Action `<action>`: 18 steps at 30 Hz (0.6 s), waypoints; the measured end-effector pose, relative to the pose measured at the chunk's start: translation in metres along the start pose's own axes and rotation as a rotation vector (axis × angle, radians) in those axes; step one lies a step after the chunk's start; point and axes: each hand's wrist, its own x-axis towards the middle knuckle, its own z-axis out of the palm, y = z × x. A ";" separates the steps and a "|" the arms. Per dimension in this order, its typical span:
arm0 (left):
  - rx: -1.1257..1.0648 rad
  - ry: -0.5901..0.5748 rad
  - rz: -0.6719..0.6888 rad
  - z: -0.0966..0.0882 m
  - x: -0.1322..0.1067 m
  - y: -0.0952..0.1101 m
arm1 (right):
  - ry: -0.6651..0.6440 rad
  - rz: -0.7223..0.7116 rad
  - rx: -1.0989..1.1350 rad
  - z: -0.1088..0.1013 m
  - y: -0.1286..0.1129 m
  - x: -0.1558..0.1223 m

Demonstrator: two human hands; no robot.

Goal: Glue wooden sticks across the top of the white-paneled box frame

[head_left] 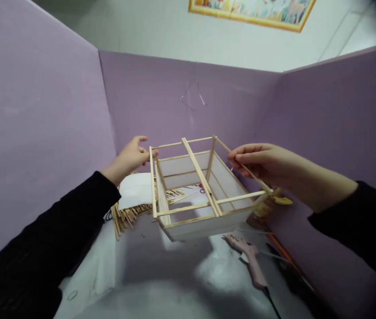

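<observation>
A box-shaped frame of thin wooden sticks (pixel 193 160), with white paper-like panels (pixel 204 227) on its sides, is held above the table. A double stick crosses its open top. My left hand (pixel 134 156) grips the frame's far left corner, thumb and fingers around the stick there, partly hidden by it. My right hand (pixel 257 160) pinches the right top stick between thumb and fingers. Through the open top, the table and part of a small red ring-shaped thing (pixel 202 190) show.
Loose wooden sticks (pixel 124 219) lie in a pile at the left, partly under a white sheet (pixel 136 189). A pink glue gun (pixel 249 257) with a black cord rests at the right front. Purple panels (pixel 188 97) enclose the table (pixel 161 274) on three sides.
</observation>
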 end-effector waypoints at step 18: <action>-0.492 -0.299 -0.258 0.018 -0.051 -0.062 | 0.264 0.156 0.179 0.013 0.107 -0.067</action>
